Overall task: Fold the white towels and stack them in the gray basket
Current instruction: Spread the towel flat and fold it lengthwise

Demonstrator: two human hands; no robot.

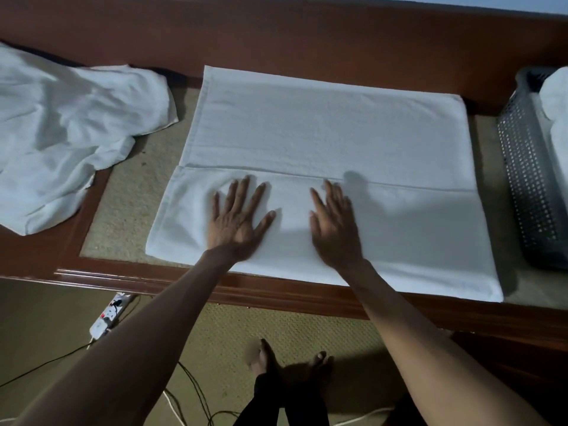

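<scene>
**Both palms flat on towel, smoothing the near flap**

The white towel is lying directly under and ahead of both hands, w/ its long axis running L–R, crosswise to the forearms. Its near flap is lying doubled over, and the flap's free edge is sitting just past the fingertips.

The left hand is pressing down on the flap, fingers straight and spread wide, palm flat, holding nothing. The right hand is lying just beside it, to its right, fingers also straight but closer together. It's looking flat on the cloth too, though motion blur is making contact hard to confirm.

More towel is stretching out to the right of the right hand than to the left of the left hand, so the hands are sitting off-centre.

The gray basket is standing well to the right of the right hand, beyond the towel's short end, making that hand the nearer one for the drop-off. A folded towel is already sitting inside it. A crumpled pile is waiting well to the left of the left hand.

Judgement: the next fold is prob. going end-to-end along the long axis, so the hands are needing to shift out to the short ends first.
</scene>
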